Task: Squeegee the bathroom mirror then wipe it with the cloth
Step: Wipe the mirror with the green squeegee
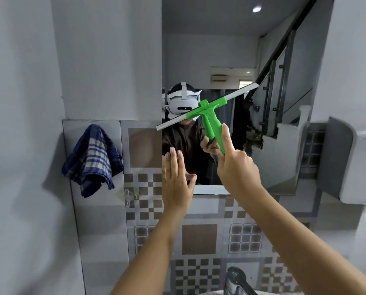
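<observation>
A tall mirror (220, 50) hangs on the wall ahead. My right hand (235, 165) grips the handle of a green squeegee (209, 116), index finger stretched along it. Its grey blade lies tilted across the glass at mid-height, right end higher. My left hand (175, 184) is flat and open, fingers up, resting on the mirror's lower left edge. A blue and white checked cloth (92, 160) hangs on the wall to the left of the mirror, apart from both hands.
Patterned brown and grey tiles (199, 239) cover the wall below the mirror. A chrome tap (237, 279) rises at the bottom edge. A small hook (128, 195) sits beside the cloth. A white fixture (356, 165) juts out at the right.
</observation>
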Demonstrator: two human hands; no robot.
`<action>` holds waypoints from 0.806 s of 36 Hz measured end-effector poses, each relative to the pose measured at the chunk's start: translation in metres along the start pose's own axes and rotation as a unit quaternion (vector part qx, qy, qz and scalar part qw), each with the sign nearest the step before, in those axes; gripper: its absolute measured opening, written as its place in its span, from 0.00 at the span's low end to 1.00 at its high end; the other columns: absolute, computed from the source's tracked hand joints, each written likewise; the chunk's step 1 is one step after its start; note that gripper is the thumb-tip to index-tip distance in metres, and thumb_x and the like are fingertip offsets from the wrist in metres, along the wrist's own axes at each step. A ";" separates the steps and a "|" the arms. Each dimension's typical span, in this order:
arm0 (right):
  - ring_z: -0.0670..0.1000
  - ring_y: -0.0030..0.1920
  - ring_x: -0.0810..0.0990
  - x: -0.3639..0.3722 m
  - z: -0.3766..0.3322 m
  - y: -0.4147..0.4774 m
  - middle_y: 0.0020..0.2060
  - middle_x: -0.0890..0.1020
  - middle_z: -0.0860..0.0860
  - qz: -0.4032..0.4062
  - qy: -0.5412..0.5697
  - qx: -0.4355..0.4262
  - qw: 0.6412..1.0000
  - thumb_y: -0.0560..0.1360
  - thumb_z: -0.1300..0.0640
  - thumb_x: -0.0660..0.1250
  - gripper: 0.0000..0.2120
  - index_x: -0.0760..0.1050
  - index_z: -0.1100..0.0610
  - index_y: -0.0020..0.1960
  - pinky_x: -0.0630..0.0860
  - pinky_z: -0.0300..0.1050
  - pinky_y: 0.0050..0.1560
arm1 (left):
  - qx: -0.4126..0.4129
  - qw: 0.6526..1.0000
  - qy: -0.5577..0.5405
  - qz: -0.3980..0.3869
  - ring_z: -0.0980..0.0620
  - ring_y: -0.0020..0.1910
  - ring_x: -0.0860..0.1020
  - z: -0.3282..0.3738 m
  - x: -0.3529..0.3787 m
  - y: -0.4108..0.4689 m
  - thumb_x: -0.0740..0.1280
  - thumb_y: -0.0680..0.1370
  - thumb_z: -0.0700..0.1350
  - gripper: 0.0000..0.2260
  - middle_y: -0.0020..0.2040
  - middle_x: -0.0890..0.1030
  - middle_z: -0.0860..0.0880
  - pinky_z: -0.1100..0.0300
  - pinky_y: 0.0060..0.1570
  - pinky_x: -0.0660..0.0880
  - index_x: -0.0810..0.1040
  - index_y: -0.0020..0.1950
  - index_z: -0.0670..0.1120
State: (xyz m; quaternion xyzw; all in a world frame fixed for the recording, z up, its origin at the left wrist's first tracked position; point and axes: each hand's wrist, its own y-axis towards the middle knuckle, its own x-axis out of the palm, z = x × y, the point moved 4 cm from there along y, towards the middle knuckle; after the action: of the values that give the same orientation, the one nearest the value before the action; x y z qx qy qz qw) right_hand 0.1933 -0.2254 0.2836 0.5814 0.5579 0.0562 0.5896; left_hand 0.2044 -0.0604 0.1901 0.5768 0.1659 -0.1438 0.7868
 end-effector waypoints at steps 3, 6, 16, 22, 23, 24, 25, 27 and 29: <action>0.55 0.28 0.70 -0.002 0.006 0.003 0.43 0.79 0.62 -0.009 -0.026 -0.012 1.000 0.79 0.58 0.54 0.30 0.43 0.48 0.76 0.67 0.44 0.26 | -0.009 1.000 0.001 -0.001 0.42 0.76 0.50 -0.002 0.004 -0.008 0.68 0.75 0.51 0.39 0.77 0.49 0.41 0.43 0.70 0.61 0.47 0.76 0.41; 0.55 0.28 0.70 -0.006 0.014 0.005 0.41 0.78 0.61 -0.012 -0.052 -0.033 0.998 0.79 0.58 0.54 0.30 0.42 0.48 0.76 0.65 0.43 0.25 | -0.025 1.000 -0.004 0.004 0.42 0.76 0.50 -0.002 0.006 -0.014 0.67 0.75 0.51 0.38 0.77 0.50 0.41 0.44 0.70 0.61 0.47 0.76 0.41; 0.51 0.22 0.66 -0.030 0.042 0.017 0.33 0.75 0.58 -0.012 -0.148 -0.105 0.983 0.80 0.58 0.54 0.30 0.44 0.47 0.76 0.61 0.39 0.22 | -0.047 0.998 -0.021 0.019 0.47 0.76 0.47 -0.002 0.011 -0.022 0.64 0.77 0.53 0.35 0.77 0.48 0.43 0.48 0.72 0.57 0.49 0.76 0.40; 0.53 0.27 0.68 -0.037 0.053 0.022 0.33 0.76 0.60 -0.008 -0.167 -0.148 0.975 0.78 0.62 0.54 0.31 0.44 0.48 0.76 0.57 0.38 0.22 | -0.035 0.999 -0.009 0.018 0.47 0.76 0.47 -0.005 0.011 -0.022 0.60 0.77 0.56 0.36 0.77 0.47 0.44 0.45 0.71 0.60 0.48 0.76 0.41; 0.53 0.27 0.68 -0.038 0.054 0.023 0.31 0.75 0.59 -0.006 -0.174 -0.155 0.973 0.78 0.62 0.55 0.31 0.46 0.48 0.76 0.57 0.37 0.22 | -0.036 0.999 -0.012 0.015 0.47 0.76 0.47 -0.005 0.011 -0.023 0.60 0.77 0.56 0.36 0.77 0.47 0.44 0.45 0.71 0.61 0.48 0.76 0.41; 0.53 0.25 0.67 -0.036 0.056 0.023 0.30 0.74 0.59 -0.004 -0.179 -0.161 0.971 0.77 0.63 0.57 0.31 0.50 0.49 0.75 0.57 0.36 0.21 | -0.037 0.999 -0.015 0.016 0.48 0.76 0.46 -0.007 0.010 -0.024 0.60 0.77 0.56 0.35 0.77 0.46 0.45 0.45 0.71 0.61 0.47 0.76 0.42; 0.52 0.24 0.66 -0.035 0.059 0.023 0.28 0.74 0.59 -0.001 -0.179 -0.168 0.969 0.76 0.64 0.59 0.31 0.53 0.50 0.75 0.56 0.34 0.21 | -0.040 0.999 -0.020 0.017 0.49 0.76 0.45 -0.008 0.009 -0.025 0.60 0.77 0.56 0.35 0.77 0.46 0.45 0.44 0.70 0.62 0.47 0.76 0.43; 0.51 0.23 0.64 -0.030 0.063 0.021 0.28 0.76 0.60 0.002 -0.180 -0.176 0.968 0.73 0.65 0.63 0.31 0.58 0.51 0.73 0.54 0.31 0.22 | -0.057 0.998 -0.037 0.016 0.51 0.76 0.44 -0.010 0.007 -0.029 0.59 0.78 0.54 0.33 0.77 0.45 0.48 0.43 0.69 0.63 0.46 0.76 0.45; 0.51 0.23 0.63 -0.026 0.069 0.019 0.31 0.79 0.61 0.001 -0.186 -0.178 0.966 0.71 0.65 0.66 0.33 0.61 0.51 0.72 0.53 0.30 0.22 | -0.062 0.997 -0.043 0.031 0.53 0.76 0.45 -0.013 0.001 -0.029 0.54 0.80 0.55 0.30 0.77 0.46 0.49 0.44 0.70 0.62 0.48 0.76 0.44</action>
State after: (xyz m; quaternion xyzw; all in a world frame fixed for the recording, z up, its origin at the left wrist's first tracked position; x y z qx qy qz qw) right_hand 0.2451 -0.2806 0.2925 0.4676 0.4190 0.0460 0.7770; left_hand 0.1915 -0.0563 0.1612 0.5252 0.1230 -0.1333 0.8314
